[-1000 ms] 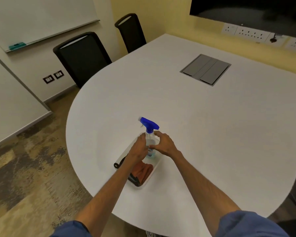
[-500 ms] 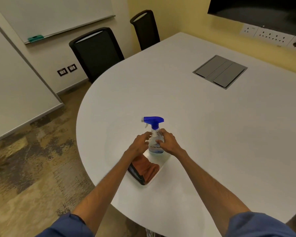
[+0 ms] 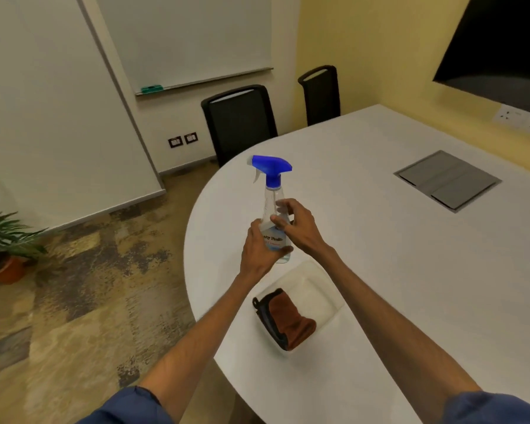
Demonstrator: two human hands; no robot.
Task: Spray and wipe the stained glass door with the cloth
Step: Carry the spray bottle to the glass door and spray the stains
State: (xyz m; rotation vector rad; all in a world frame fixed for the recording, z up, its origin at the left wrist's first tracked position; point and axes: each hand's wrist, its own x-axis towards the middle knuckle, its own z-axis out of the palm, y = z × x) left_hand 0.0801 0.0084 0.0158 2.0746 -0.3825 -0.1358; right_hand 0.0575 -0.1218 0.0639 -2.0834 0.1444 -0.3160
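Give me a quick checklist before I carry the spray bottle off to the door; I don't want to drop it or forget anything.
1. Bottle held: ok. The left hand wraps the spray bottle low on its body; the right hand steadies its upper part.
2. Bottle clear of the tray: ok. It is lifted above the clear tray.
3. Nozzle cap seated: ok, the blue trigger head sits upright on the neck.
4. Liquid level: cannot tell.
5. Cloth in hand: not ok. The brown cloth lies in the tray.
6. Glass door in sight: not ok, none is in view.
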